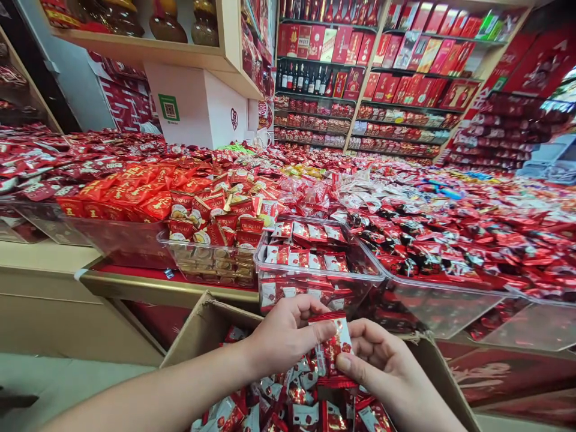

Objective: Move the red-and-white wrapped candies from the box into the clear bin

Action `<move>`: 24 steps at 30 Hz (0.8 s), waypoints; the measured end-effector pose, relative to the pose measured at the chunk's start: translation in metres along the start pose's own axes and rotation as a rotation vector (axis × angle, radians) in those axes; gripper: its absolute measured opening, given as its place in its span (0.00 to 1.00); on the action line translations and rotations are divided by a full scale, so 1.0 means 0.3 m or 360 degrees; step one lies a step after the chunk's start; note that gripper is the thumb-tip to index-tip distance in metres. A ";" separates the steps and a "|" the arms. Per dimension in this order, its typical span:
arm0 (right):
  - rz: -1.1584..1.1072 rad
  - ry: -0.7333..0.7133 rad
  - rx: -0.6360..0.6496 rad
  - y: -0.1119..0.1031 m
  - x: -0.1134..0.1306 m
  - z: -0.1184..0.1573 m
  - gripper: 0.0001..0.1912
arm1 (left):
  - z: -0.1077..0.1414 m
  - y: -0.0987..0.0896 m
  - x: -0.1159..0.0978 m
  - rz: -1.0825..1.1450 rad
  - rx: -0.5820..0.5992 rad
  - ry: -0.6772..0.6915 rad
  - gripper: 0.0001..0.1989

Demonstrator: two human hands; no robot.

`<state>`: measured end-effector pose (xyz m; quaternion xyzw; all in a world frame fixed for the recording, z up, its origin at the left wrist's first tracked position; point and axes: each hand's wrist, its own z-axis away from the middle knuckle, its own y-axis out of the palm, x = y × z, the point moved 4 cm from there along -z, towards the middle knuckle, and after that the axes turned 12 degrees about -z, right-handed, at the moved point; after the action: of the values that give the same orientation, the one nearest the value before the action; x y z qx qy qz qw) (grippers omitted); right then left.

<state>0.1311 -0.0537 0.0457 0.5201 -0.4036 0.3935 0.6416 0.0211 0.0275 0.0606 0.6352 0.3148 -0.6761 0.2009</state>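
A red and white candy packet [333, 351] is held upright between both hands, above an open cardboard box [191, 330] full of similar packets [306, 414]. My left hand [283, 336] grips its upper left part, thumb across the front. My right hand [382, 360] pinches its lower right edge with thumb and fingers. Just beyond the hands stands a clear plastic bin [319, 273] with red and white packets lined up in rows inside.
Left of that bin are a durian candy bin [211, 258] and a bin of orange-red packets [121, 240]. Dark red packets [441, 240] fill bins at the right. Behind stand a white pillar [184, 108] and shelves [324, 57] of boxes and bottles.
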 end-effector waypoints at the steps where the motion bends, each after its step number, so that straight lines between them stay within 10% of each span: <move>1: 0.0074 -0.0083 -0.0034 -0.004 0.008 0.004 0.12 | 0.000 -0.001 -0.001 0.0054 0.0000 0.0006 0.17; 6: 0.0645 -0.0953 -0.0141 -0.010 0.075 0.034 0.07 | 0.013 0.028 0.015 0.0494 0.0518 -0.0339 0.28; 10: 0.0889 -0.1296 -0.0125 -0.001 0.087 0.043 0.08 | 0.018 0.031 0.018 0.0523 0.0455 -0.0439 0.22; 16: 0.0719 -0.0869 -0.0379 -0.037 0.070 0.027 0.08 | 0.009 0.015 -0.007 0.0487 0.0223 -0.0144 0.20; 24: 0.0668 -0.0652 -0.0039 -0.010 0.063 0.025 0.03 | 0.005 0.016 0.013 0.0367 0.0124 -0.0026 0.20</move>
<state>0.1401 -0.0599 0.0631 0.4861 -0.6282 0.3996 0.4576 0.0227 0.0236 0.0560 0.6690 0.2115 -0.6654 0.2551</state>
